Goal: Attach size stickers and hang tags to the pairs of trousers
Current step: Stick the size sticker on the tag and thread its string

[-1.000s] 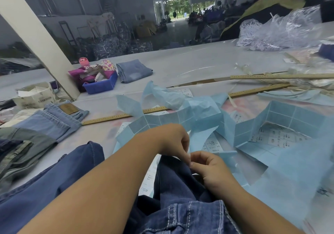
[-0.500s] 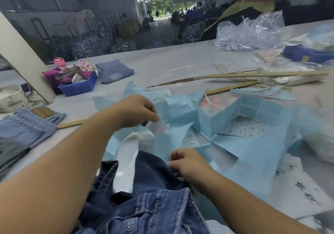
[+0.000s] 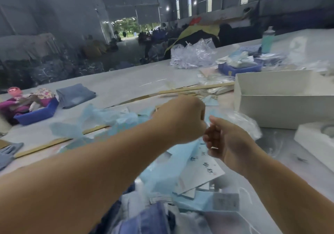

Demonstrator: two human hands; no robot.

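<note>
Both hands are raised above the table [image 3: 126,81] and meet near the middle of the view; the left hand [image 3: 182,119] is seen from its back, fingers curled into a loose fist, with its forearm stretched in from seven o'clock; what is held inside it cannot be told, as motion blur hides the fingertips; the right hand [image 3: 224,141] is turned palm toward the left one, fingers curled inward and thumb up, its forearm entering from five o'clock; a thin pale sliver is seen at its palm, too small to be named, and a grip cannot be confirmed; the two hands are just beside each other, nearly touching at the knuckles. Beneath them, blue sticker backing sheets [image 3: 112,118] are spread crumpled over the table, toward nine o'clock; a white printed card [image 3: 202,172] lies under the right wrist. The trousers [image 3: 144,219], dark blue denim, are bunched at six o'clock at the table's near edge. A white box [image 3: 282,98] stands at two o'clock; a blue tray [image 3: 38,114] of oddments and folded jeans [image 3: 75,96] lie at ten o'clock.
</note>
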